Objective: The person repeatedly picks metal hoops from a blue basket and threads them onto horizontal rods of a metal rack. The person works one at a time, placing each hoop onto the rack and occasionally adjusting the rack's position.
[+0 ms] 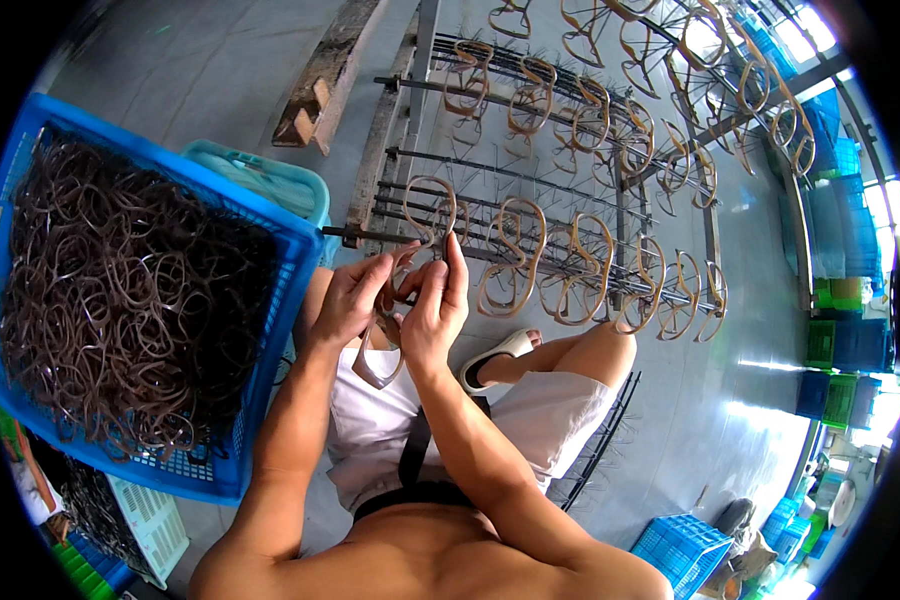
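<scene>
Brown translucent eyeglass frames are at both hands. My left hand (348, 305) pinches a loose eyeglass frame (368, 380), whose lower rim hangs above my lap. My right hand (435, 315) has its thumb and curled fingers on the same piece, with the index finger stretched up toward the rack. At that fingertip, another eyeglass frame (431, 180) stands on end at the near left of the rack's lowest bar (370, 236). Part of the loose piece is hidden behind my fingers. More frames (513, 256) hang in a row to the right.
On the left, a blue plastic crate (170, 162) is heaped with dark brown eyeglass frames (130, 300). A teal bin (270, 170) sits behind it. The metal rack's upper bars (530, 100) carry thin wire prongs and more frames. A blue basket (680, 545) stands on the floor at lower right.
</scene>
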`<state>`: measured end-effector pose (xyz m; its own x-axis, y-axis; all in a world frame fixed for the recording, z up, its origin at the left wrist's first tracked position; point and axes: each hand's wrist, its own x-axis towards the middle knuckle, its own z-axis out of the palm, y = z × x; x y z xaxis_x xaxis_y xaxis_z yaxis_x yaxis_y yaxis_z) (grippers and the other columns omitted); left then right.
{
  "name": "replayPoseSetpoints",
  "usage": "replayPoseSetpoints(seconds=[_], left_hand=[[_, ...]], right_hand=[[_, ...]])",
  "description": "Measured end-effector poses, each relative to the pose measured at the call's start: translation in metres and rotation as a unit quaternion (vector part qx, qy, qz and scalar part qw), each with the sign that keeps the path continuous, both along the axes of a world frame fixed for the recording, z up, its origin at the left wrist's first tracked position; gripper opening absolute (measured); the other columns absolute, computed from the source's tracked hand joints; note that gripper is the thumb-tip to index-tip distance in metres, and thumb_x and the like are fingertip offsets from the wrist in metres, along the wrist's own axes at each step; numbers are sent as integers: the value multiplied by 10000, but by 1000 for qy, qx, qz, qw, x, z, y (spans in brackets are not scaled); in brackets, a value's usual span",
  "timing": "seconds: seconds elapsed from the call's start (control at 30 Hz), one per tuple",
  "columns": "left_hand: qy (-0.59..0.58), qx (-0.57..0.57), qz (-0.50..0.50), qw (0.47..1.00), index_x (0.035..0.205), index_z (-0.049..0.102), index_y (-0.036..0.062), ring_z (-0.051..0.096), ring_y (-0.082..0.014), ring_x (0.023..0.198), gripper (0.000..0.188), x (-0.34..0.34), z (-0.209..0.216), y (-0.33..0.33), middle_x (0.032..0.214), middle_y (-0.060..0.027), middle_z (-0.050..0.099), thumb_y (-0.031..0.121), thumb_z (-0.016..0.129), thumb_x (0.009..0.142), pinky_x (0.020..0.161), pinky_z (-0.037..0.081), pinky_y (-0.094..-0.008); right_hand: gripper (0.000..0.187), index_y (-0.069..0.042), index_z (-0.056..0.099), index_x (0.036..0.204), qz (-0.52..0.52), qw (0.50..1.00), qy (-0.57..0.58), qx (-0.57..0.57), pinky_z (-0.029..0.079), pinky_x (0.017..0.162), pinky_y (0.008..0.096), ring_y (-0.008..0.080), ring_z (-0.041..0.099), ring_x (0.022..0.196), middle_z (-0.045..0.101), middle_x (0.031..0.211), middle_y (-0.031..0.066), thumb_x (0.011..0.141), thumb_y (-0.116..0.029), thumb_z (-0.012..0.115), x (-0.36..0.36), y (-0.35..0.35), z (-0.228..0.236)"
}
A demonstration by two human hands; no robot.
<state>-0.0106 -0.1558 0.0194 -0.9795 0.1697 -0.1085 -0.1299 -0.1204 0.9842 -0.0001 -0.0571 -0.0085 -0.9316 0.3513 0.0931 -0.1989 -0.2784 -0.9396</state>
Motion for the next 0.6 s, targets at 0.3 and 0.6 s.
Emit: replayPoseSetpoints(seconds=[0.3, 0.6], left_hand=[[-30, 51, -23, 998, 1192, 595, 27, 449, -49, 483, 445, 1, -28, -9, 563, 15, 514, 361, 378, 994, 464, 354, -198], [-7, 20, -44, 999, 1230, 575, 54, 405, -9, 498, 476, -6, -14, -12, 561, 48, 497, 386, 326, 998, 473, 294, -156]], right_hand=[[368, -28, 432, 1332, -2, 988, -39, 147, 396, 505, 211, 58, 439, 549, 482, 644, 2, 967, -73, 421, -2, 8, 4], [348, -19, 438, 1321, -18, 994, -4, 111, 374, 504, 198, 48, 432, 548, 468, 635, -9, 985, -100, 408, -4, 8, 1]])
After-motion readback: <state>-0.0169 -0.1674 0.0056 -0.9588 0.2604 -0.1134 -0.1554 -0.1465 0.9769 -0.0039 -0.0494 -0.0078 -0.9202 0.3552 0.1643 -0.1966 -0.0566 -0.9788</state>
